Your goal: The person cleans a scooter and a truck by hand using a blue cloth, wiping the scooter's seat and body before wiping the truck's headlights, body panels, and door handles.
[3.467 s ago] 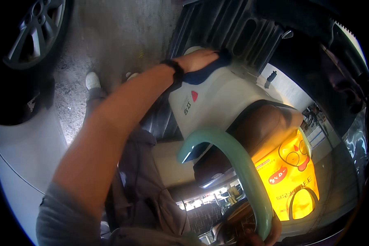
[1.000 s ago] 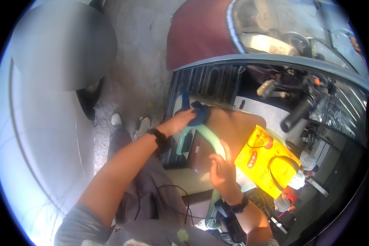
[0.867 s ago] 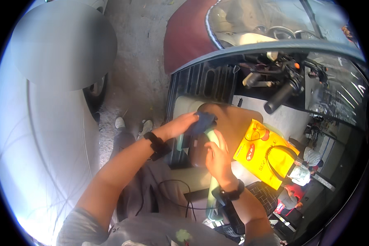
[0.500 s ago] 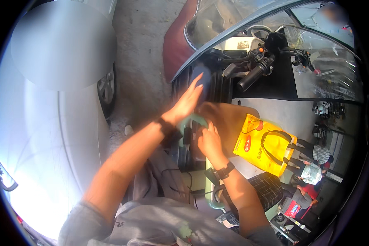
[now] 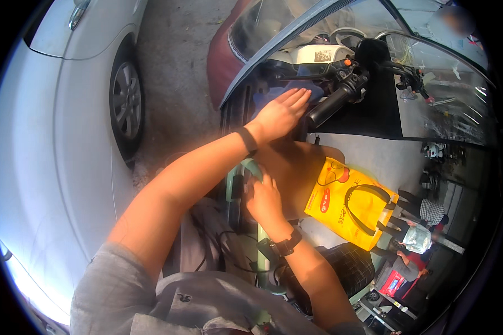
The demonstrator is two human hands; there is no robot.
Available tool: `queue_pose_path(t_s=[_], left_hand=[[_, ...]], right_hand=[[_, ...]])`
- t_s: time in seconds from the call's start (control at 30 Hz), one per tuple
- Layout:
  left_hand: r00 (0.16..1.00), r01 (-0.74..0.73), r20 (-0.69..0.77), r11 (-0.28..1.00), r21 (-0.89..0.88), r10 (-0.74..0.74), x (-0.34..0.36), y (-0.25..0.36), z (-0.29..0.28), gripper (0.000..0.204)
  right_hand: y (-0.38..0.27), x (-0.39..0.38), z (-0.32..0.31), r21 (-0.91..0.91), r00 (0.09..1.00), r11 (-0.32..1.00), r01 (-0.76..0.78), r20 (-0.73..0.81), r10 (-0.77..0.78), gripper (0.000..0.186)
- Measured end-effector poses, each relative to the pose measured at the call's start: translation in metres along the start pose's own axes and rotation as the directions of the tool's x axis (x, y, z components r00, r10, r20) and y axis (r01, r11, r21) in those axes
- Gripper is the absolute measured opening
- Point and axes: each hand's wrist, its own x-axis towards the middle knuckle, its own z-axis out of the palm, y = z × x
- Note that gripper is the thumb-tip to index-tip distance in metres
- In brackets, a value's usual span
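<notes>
A dark blue cloth (image 5: pixel 304 89) lies bunched on the black ribbed front panel (image 5: pixel 237 106) of a vehicle, beside the handlebar grip (image 5: pixel 335 106). My left hand (image 5: pixel 282 116) presses flat over the cloth, fingers stretched out toward the handlebar. Lower down, my right hand (image 5: pixel 264 202) has its fingers curled at a pale green curved rail (image 5: pixel 252 168); part of its grip is hidden. Brown seat-like surface (image 5: pixel 288 164) spreads between and to the right of my hands. A yellow bag (image 5: pixel 343 204) with dark handles is to the right of my right hand.
A silver car (image 5: pixel 78 139) stands close on my left. Clear plastic windscreen sheeting (image 5: pixel 447 95) with a grey edge surrounds the handlebars. A black patterned seat (image 5: pixel 349 268) is by my right forearm. Several people stand at the far right, among them one in a checked shirt (image 5: pixel 432 211).
My left hand and the blue cloth have moved right, closer to the handlebar, and the hand has turned palm down. My right hand stays at the green rail. The whole view has shifted slightly.
</notes>
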Motion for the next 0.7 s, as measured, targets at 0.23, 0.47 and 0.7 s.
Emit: queue_pose_path(t_s=[0.23,0.47,0.7], left_hand=[[0.936,0.11,0.351,0.94,-0.323,0.011,0.061,-0.038,0.016,0.024],[0.996,0.084,-0.007,0.951,-0.298,-0.09,-0.025,-0.016,-0.023,0.047],[0.626,0.538,0.201,0.231,-0.811,-0.753,-0.017,0.049,-0.093,0.027]], right_hand=[[-0.006,0.004,0.01,0.073,0.996,0.996,0.047,-0.077,-0.041,0.019],[-0.009,0.002,-0.001,0.045,1.0,0.999,-0.029,0.013,0.029,0.02],[0.012,-0.003,0.014,0.124,0.998,0.991,-0.048,-0.033,0.052,0.026]])
